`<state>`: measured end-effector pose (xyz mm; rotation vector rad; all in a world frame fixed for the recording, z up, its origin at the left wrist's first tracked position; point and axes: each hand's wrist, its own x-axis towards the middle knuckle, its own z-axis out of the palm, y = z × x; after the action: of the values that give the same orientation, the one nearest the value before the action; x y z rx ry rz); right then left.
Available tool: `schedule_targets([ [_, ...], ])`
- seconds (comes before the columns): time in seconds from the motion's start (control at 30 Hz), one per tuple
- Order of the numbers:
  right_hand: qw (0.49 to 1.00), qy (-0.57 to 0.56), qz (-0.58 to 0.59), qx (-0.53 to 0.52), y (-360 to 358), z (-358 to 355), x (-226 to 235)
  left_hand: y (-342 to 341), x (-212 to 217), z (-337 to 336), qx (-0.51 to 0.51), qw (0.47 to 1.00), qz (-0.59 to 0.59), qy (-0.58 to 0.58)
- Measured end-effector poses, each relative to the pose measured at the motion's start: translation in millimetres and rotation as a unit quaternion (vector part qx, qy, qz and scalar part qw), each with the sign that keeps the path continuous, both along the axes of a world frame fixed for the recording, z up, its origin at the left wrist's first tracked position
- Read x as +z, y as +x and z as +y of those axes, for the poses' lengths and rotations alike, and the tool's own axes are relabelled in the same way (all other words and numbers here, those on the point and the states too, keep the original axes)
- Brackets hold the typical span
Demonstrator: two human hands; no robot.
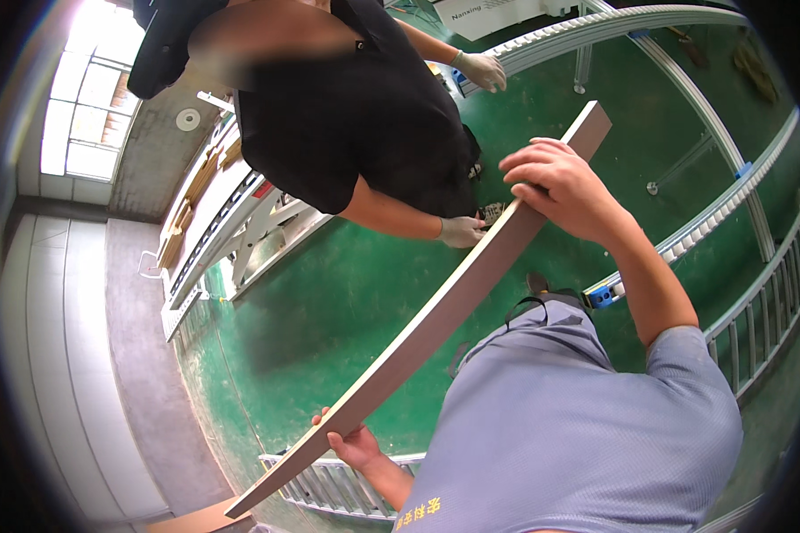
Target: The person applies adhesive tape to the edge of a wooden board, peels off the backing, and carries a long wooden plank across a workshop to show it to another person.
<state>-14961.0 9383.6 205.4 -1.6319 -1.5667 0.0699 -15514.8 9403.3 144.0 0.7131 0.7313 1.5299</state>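
Note:
A long, narrow board (427,324) with a grey-brown broad face and a pale edge slants across the view from lower left to upper right. My left hand (356,444) grips it near its lower-left end, the thumb on the grey face and fingertips showing past the pale edge. Toward the upper-right end, my right hand (564,186) is bent over the board's edge, holding it from above. Across from me stands a co-worker in black; one gloved hand (460,233) is right beside the board, and whether it touches is unclear. The other gloved hand (482,71) hangs near a roller conveyor.
Curved by the lens, a metal-framed roller conveyor (693,231) runs along the right side, with another roller section (342,489) at lower left. Behind the co-worker stands a white machine frame (258,240) with wooden strips. The floor (329,338) is green.

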Motion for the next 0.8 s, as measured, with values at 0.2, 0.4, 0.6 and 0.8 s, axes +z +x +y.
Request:
schedule_targets([
  [0.2, 0.975, -0.192, 0.012, 0.107, 14, 5, 29, -4, -3, 10, -0.021, 0.999, -0.028, 0.019],
  [0.4, 0.936, -0.284, 0.038, 0.206, 23, 27, 45, 0, -3, 16, -0.054, 0.997, 0.005, 0.058],
  [0.6, 0.921, -0.334, -0.012, 0.202, 14, 34, 47, -7, -7, 15, -0.066, 0.996, 0.008, 0.065],
  [0.8, 0.920, -0.315, -0.019, 0.234, 9, 35, 36, -8, -7, 8, -0.053, 0.998, -0.013, 0.044],
])
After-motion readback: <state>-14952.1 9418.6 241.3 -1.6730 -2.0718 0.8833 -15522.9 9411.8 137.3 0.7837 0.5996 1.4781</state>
